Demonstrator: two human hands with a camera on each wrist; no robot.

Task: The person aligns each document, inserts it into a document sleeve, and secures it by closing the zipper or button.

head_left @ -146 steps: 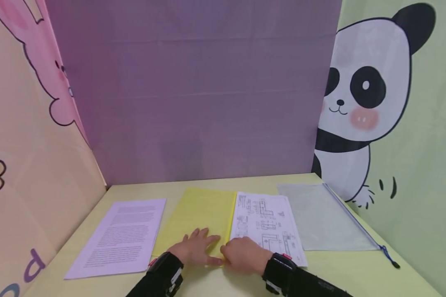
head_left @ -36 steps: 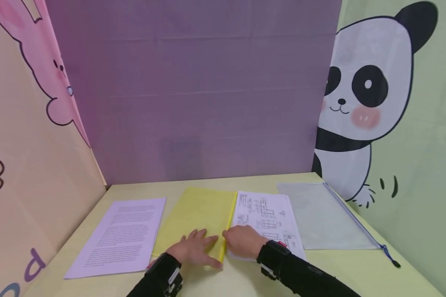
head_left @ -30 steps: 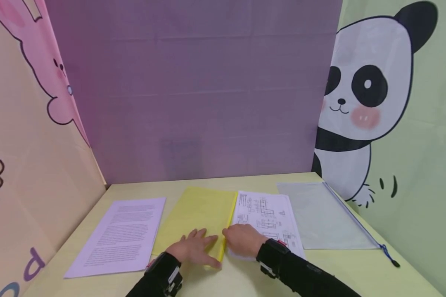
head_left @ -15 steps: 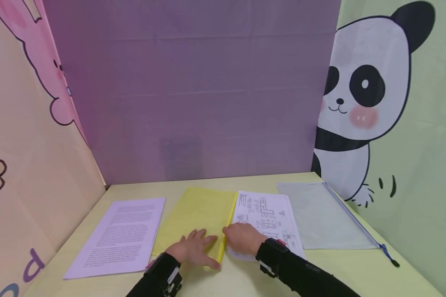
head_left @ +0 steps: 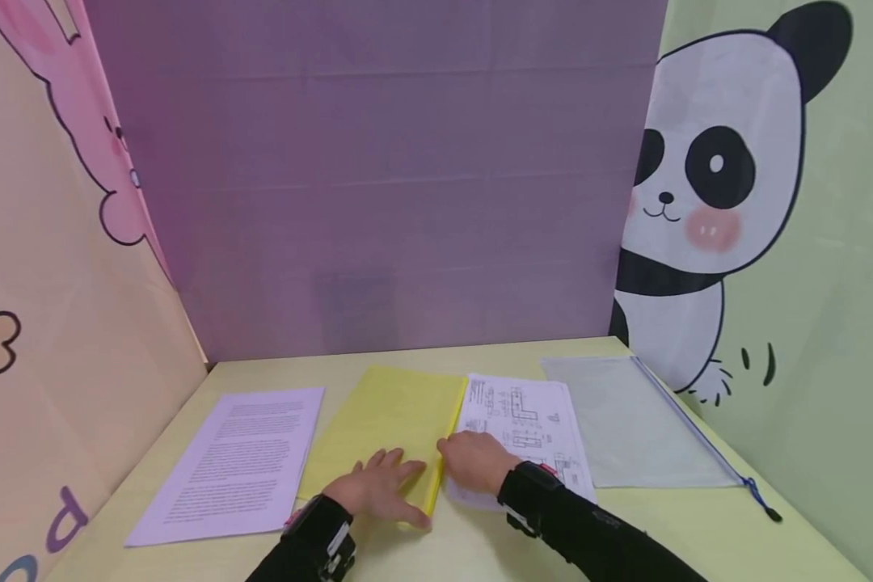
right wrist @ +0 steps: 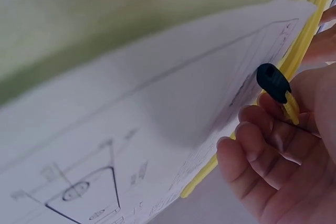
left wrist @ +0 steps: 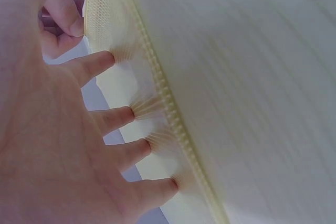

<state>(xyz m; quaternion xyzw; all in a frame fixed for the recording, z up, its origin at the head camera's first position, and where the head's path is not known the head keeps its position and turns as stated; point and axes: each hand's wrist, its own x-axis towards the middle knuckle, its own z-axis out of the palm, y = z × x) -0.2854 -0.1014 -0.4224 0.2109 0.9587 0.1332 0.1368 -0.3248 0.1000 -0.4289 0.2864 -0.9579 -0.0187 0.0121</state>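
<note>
A yellow zip document bag [head_left: 400,412] lies flat on the table, with its zipper edge [head_left: 457,408] on the right. My left hand [head_left: 377,487] rests on its near part with the fingers spread; in the left wrist view the fingertips press into the yellow mesh. My right hand [head_left: 478,462] is at the zipper edge, the thumb and index finger pinching the zipper pull, whose yellow cord and dark end tab [right wrist: 273,83] stick out in the right wrist view. The slider itself is hidden by the fingers. Beneath the right hand lies a sheet with technical drawings [head_left: 527,404].
On the left of the table [head_left: 262,376] lies a sheet of printed text [head_left: 243,461]. A pale translucent zip bag [head_left: 640,436] with a blue zipper and cord [head_left: 752,489] lies at the right. A purple panel [head_left: 407,202] stands behind.
From the near corner of the yellow bag, my right hand has moved away from me along the zipper edge, slowly in the last second. The left hand has stayed nearly in place.
</note>
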